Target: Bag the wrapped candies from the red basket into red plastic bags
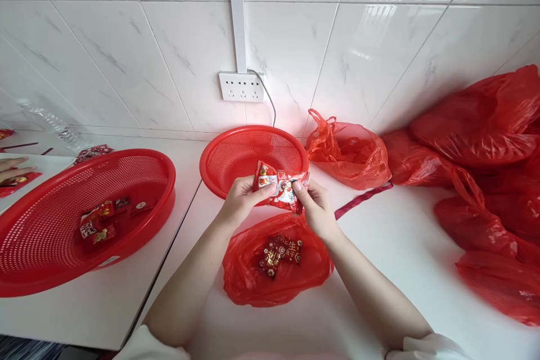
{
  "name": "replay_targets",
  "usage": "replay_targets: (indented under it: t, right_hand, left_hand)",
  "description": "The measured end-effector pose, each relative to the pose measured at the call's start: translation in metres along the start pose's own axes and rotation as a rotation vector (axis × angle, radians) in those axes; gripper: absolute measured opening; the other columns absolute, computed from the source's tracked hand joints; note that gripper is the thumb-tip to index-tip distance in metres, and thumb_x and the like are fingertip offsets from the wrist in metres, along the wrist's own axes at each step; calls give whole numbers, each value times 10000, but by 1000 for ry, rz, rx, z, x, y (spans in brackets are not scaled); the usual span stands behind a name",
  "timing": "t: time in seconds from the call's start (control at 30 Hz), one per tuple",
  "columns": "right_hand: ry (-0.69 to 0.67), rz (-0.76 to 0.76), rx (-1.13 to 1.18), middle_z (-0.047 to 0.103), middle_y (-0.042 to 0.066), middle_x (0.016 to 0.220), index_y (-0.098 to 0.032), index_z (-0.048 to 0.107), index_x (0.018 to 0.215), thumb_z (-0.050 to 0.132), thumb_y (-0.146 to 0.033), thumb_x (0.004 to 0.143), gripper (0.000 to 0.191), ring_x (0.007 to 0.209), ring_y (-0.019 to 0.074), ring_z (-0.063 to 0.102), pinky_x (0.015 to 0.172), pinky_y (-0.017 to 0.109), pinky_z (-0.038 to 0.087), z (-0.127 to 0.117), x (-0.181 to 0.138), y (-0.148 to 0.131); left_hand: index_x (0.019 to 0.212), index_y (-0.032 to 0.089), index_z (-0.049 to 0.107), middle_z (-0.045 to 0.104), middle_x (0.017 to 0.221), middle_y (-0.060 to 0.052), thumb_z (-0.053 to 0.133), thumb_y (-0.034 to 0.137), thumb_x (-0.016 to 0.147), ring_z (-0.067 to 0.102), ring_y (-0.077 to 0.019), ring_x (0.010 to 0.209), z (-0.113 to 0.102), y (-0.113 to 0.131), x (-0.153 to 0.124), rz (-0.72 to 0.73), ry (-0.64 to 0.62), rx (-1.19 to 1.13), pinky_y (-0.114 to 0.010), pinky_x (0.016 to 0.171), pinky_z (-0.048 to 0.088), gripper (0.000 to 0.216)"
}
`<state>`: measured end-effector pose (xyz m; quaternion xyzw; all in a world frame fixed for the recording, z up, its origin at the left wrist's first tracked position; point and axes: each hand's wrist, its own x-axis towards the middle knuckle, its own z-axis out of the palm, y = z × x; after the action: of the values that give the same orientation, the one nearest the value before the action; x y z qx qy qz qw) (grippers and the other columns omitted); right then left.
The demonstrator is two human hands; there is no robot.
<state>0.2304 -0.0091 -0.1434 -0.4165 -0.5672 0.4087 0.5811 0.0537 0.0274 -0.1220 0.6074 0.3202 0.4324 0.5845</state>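
Between my two hands is a red printed snack packet (282,188) with crimped ends, held level above the table. My left hand (243,199) pinches its left side, thumb on the front. My right hand (315,205) grips the right side the same way. Below the packet, an open red plastic bag (240,270) holds dark red packets (280,253) with gold lettering. Just behind my hands stands a round red mesh basket (253,138); the packet and my hands hide part of its front.
At left a larger red basket (164,180) holds several small packets (99,222). Beyond it, another person's hand (14,170) rests on a red packet. Red plastic bags (485,118) crowd the right side, with one open bag (350,152) near the wall. A power socket (241,87) is on the tiles.
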Motion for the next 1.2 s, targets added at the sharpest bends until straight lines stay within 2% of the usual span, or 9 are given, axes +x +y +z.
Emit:
replay_targets:
  t: [0.23,0.4,0.57,0.73,0.87,1.07,1.2]
  right_hand:
    - [65,31,8,504,-46,551,-195,540,757,537,-504,918,349,467,94,486,456,220,404,-1,1,1]
    - [69,31,5,489,-45,557,-191,525,728,540,-501,917,363,476,90,476,455,214,397,-2,3,2]
    - [47,21,-7,476,-49,568,-189,512,717,537,-486,922,362,483,83,479,462,202,403,-2,3,2]
    - [15,2,76,538,-30,676,-193,587,854,540,-480,922,299,531,85,489,488,204,426,-5,3,5]
    - [9,31,128,606,-2,764,-194,629,911,583,-501,887,310,593,99,526,531,212,459,-9,5,4]
    - [14,140,137,548,-33,608,-176,630,798,675,-475,826,304,455,74,465,422,196,397,-10,9,-1]
    - [18,124,148,538,-35,611,-173,623,773,681,-463,826,300,450,69,451,409,197,378,-12,9,0]
  left_hand:
    - [1045,145,697,711,1055,-92,731,341,794,658,-235,973,-4,1,2,77,22,101,-314,855,514,320]
    - [1075,139,667,691,1059,-96,644,357,871,645,-228,972,-7,2,3,92,-23,60,-333,848,516,300]
    - [1084,154,681,700,1023,-80,644,333,869,648,-227,958,-8,3,2,108,-42,48,-341,851,523,282]
    - [1084,152,683,693,1019,-81,635,320,876,638,-230,960,-8,1,2,134,-44,83,-336,850,510,272]
    - [1042,153,691,682,961,-61,645,319,867,630,-199,892,-7,1,1,95,-63,88,-301,802,504,245]
    - [1120,163,654,673,1045,-79,597,348,897,628,-216,962,-4,2,1,24,-178,56,-314,837,505,296]
    - [1098,156,653,688,1028,-92,645,396,858,649,-229,937,-6,3,1,17,-149,151,-316,805,514,339]
